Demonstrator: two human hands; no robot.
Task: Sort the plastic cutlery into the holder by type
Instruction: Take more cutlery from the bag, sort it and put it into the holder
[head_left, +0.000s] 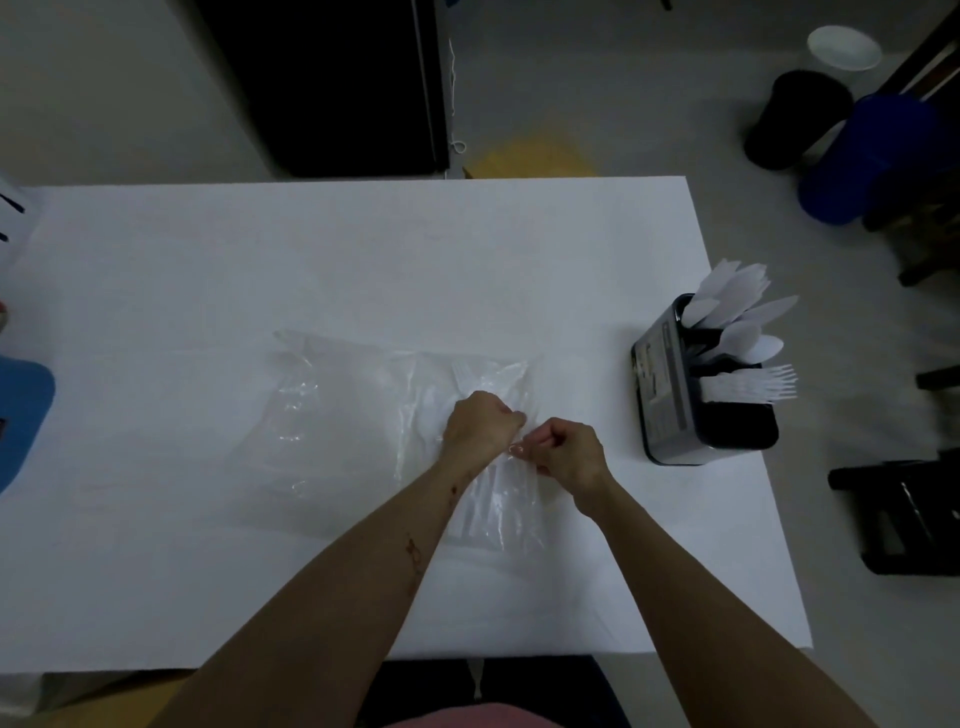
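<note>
Both fists clenched on the crinkled clear plastic bag (395, 415): left hand (480, 421) and right hand (569, 454) pinch its film, apparently tearing it. White plastic forks (460, 375) are inside the bag, well left of the black cutlery holder (696, 421). Risk: a hard rip scatters the forks, or they get dragged off the table.

Dim room here: pale grey floor (597, 78), a dark cabinet (322, 83) upper left, blue bins (862, 156) and a black bin (795, 119) upper right, white-covered table (208, 291) centre frame.
</note>
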